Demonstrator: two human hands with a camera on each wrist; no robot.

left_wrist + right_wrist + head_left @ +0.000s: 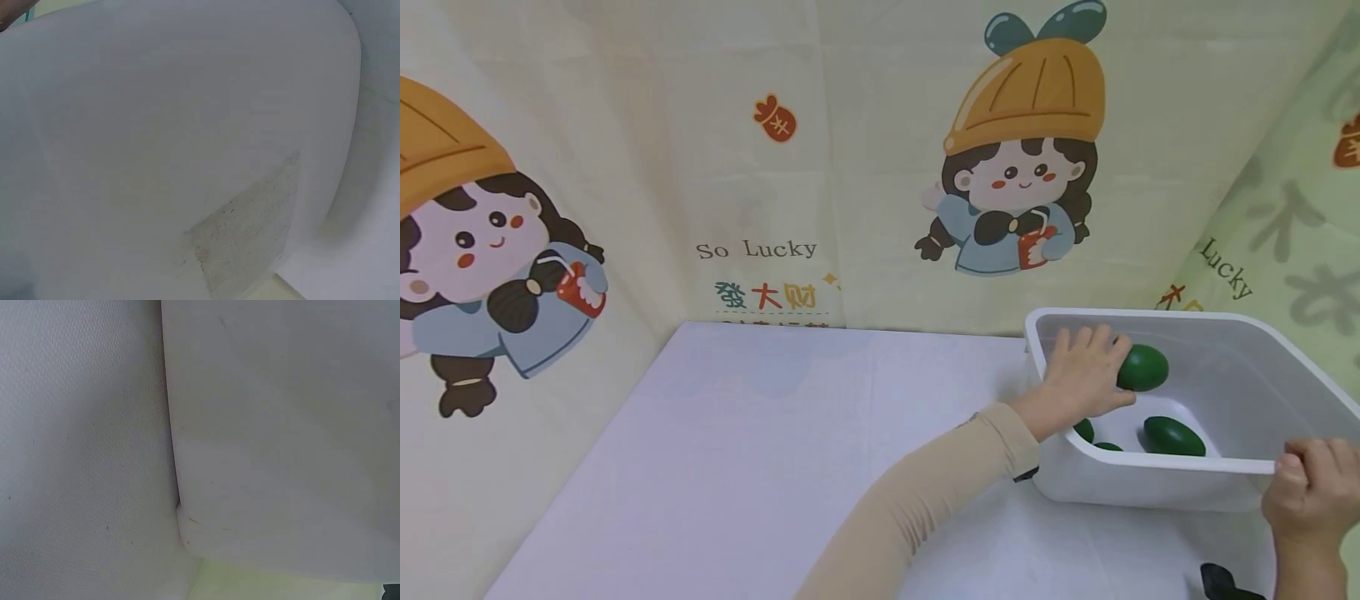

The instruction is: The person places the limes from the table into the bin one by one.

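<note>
At about nine o'clock of the scene hangs a cream curtain printed with a cartoon girl in an orange hat and the words "So Lucky". It wraps round the back and the right side, closing in the corner. Below it the table lies under a plain white cloth, smooth apart from faint fold lines.

Reaching in from six o'clock towards three, an arm in a beige sleeve ends in the left hand, which has gone over the near-left wall of a white plastic bin. Its fingers are curled round a green egg-shaped thing, held above the bin's floor, so the grip looks meant to carry it rather than just touch it. On the floor of the bin lie more green pieces: a long one towards four o'clock of the hand, and two smaller ones partly hidden under the wrist.

At the far right, near four o'clock, the right hand pinches the bin's front rim with bent fingers, which I take as steadying the bin so it does not slide on the cloth. A small black object sits by that wrist; I cannot tell what it is.

The wrist views show only the bin's white wall up close.
</note>
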